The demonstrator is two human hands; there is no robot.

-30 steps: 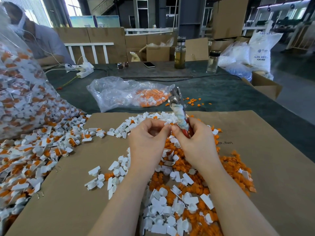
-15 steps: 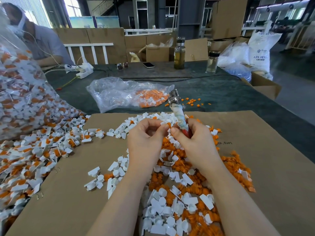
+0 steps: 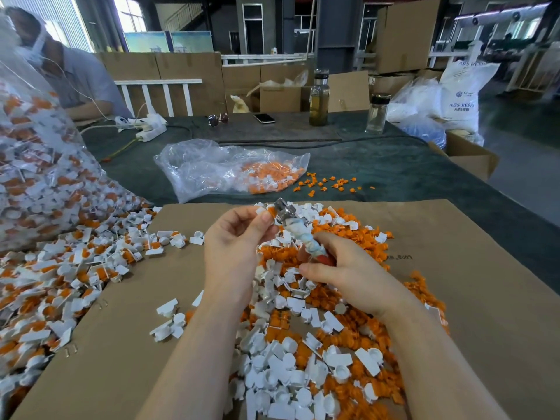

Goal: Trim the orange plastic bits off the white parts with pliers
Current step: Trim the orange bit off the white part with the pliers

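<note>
My left hand [image 3: 235, 242] pinches a small white part [image 3: 260, 211] between thumb and fingertips, right beside the metal jaws of the pliers [image 3: 286, 211]. My right hand [image 3: 342, 269] grips the pliers by their cloth-wrapped handle, jaws pointing up and away from me. Whether the jaws bite the part I cannot tell. Below both hands lies a mixed heap of trimmed white parts [image 3: 288, 371] and cut orange bits [image 3: 357, 234] on a brown cardboard sheet [image 3: 454, 298].
Untrimmed white-and-orange parts [image 3: 54, 277] spill from a big clear bag [image 3: 33, 165] at the left. A smaller clear bag [image 3: 230, 168] with orange bits lies beyond the cardboard. Two bottles [image 3: 318, 98], a phone [image 3: 264, 118] and sunglasses stand farther back. Another person [image 3: 75, 80] sits far left.
The pliers have tilted lower and to the right in my right hand, which moved back toward me. My left hand lifted the white part up to the jaws.
</note>
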